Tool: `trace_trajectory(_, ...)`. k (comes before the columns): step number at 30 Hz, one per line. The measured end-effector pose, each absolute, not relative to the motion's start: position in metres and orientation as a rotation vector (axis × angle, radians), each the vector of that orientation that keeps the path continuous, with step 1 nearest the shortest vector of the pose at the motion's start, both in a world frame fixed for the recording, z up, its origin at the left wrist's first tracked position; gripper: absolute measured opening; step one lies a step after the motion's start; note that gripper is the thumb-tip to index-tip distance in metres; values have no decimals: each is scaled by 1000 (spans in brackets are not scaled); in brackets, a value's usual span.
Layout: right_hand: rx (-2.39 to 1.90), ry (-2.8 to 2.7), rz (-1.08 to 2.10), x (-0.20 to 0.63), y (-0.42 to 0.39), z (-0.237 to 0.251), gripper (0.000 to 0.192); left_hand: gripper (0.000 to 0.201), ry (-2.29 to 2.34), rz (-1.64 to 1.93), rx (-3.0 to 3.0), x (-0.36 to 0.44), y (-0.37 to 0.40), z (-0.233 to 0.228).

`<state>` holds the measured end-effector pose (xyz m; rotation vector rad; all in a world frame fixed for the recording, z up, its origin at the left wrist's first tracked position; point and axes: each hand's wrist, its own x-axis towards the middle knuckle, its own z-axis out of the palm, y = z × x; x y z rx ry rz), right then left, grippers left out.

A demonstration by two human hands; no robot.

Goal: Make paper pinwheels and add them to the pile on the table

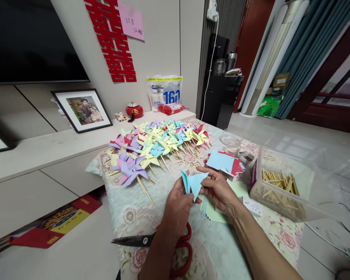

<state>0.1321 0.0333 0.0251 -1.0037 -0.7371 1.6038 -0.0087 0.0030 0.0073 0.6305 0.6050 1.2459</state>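
Observation:
Between both hands, above the flowered tablecloth, is a light blue paper pinwheel [195, 183] with its blades partly folded in and no stick visible on it. My left hand [176, 204] pinches its left and lower part. My right hand [217, 188] grips the right-hand point between thumb and fingers. Under my left forearm lie scissors [184, 254] with red handles and dark blades, partly covered by the arm. Beneath my right hand is a stack of pale green paper sheets [217, 216]. Behind the hands, finished pinwheels [157, 148] on wooden sticks lie heaped in several colours.
At right stands a clear plastic box [280, 208] with wooden sticks [282, 182]. Blue and red cut paper [223, 161] lies beyond my right hand, near a clear round container [231, 142]. A small white box [252, 206] sits beside my right wrist. A cabinet [46, 149] borders the table.

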Motion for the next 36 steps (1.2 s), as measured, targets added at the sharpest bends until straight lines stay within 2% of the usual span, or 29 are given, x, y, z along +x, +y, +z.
trace_trajectory(4, -1012, -719, 1605, 134, 34, 24, 56, 43, 600, 1244, 566, -13, 3, 14)
trace_trajectory(6, -1024, -742, 1610, 136, 34, 24, 57, 37, 630, 1255, 515, -14, 5, 14)
trace_trajectory(18, -1006, -816, 1661, 140, 34, 24, 54, 45, 789, 1313, 551, -14, 9, 7)
trace_trajectory(30, -1091, -928, 1584, 141, 31, 25, 55, 31, 846, 1411, 558, -13, 12, 3)
trace_trajectory(36, -1050, -1068, 1544, 143, 32, 20, 57, 33, 853, 1434, 547, -13, 10, 5)
